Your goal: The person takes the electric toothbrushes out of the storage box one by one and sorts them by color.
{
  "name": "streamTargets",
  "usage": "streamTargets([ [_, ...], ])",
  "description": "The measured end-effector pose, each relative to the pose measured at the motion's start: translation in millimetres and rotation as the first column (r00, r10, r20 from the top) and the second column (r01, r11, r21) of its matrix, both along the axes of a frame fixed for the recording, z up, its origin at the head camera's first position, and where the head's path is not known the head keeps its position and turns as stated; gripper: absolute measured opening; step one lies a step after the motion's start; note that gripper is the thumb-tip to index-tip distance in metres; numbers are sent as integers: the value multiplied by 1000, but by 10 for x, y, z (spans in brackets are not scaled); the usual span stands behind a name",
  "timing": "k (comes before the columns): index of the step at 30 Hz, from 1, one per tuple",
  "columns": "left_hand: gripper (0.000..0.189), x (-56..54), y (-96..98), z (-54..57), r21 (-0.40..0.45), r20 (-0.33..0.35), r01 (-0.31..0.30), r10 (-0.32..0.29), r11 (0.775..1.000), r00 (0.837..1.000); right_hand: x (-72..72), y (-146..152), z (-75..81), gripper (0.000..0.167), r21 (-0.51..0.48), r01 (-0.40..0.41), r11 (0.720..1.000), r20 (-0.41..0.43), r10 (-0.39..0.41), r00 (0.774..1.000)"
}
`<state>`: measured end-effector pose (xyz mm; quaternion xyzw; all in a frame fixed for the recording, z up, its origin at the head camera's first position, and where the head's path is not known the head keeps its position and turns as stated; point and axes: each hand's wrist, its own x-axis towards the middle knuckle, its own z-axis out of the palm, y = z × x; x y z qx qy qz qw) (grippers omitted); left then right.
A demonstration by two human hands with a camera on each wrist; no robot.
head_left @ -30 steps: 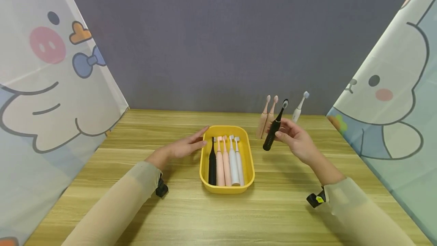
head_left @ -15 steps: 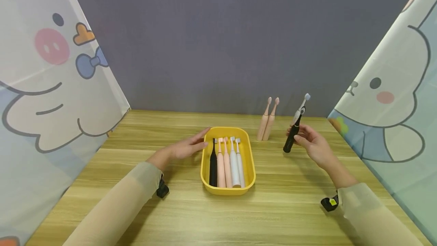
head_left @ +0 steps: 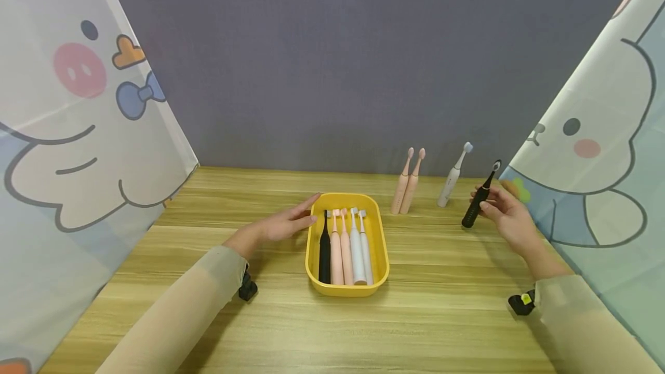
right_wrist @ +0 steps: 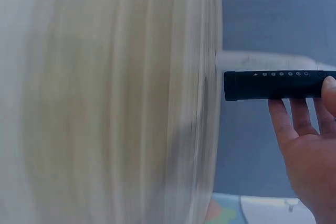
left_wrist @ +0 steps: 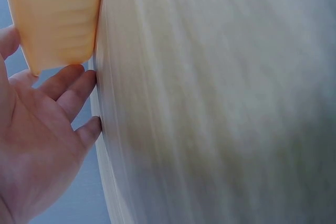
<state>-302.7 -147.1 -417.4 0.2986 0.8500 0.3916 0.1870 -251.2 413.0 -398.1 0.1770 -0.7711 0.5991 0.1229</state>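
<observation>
Camera placement
Head view looks forward and down, farthest off; it shares the yellow tray (left_wrist: 58, 19) with the close, sideways left wrist view (10 o'clock there) and the black toothbrush (right_wrist: 273, 86) with the close, sideways right wrist view (3 o'clock there).

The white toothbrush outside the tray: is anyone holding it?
No, the white electric toothbrush stands untouched; the right hand holds a black electric toothbrush.
</observation>
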Motion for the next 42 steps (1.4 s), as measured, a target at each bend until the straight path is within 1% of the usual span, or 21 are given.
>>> streamTargets([
  [3,78,0,3,-3,-3,1,0,0,1000,1000,-14,142,4,38,49,31,998,6,-32,999],
  [6,78,3,3,-2,-6,3,-3,3,1000,1000,-37,282,-8,37,76,55,996,16,-56,998],
  [9,77,5,4,-1,-5,5,-3,3,1000,1000,-54,407,-31,36,47,67,997,31,-68,997],
  [12,77,7,6,-5,-3,7,-3,3,1000,1000,-66,518,-55,40,17,77,997,29,-77,997],
  [17,77,5,7,-12,-5,10,-5,5,1000,1000,-97,654,-69,45,-112,80,991,20,-79,997],
  [20,77,5,7,-8,-5,11,-5,5,1000,1000,-108,713,-63,44,-163,98,982,29,-95,995],
  [25,77,-5,12,-17,-3,5,4,-4,1000,1000,-102,794,-77,43,-113,166,980,74,-159,985],
  [28,77,-11,18,-26,-4,5,9,-9,1000,1000,-91,831,-105,43,-100,194,976,89,-185,979],
  [31,77,-14,21,-31,-2,14,7,-7,1000,1000,-84,857,-128,43,-116,198,973,90,-189,978],
  [37,77,-14,17,-22,5,9,7,-7,1000,1000,-92,866,-129,43,-171,168,971,94,-153,984],
  [42,78,-28,11,-17,5,12,8,-8,1000,1000,-121,872,-135,44,-155,140,978,88,-128,988],
])
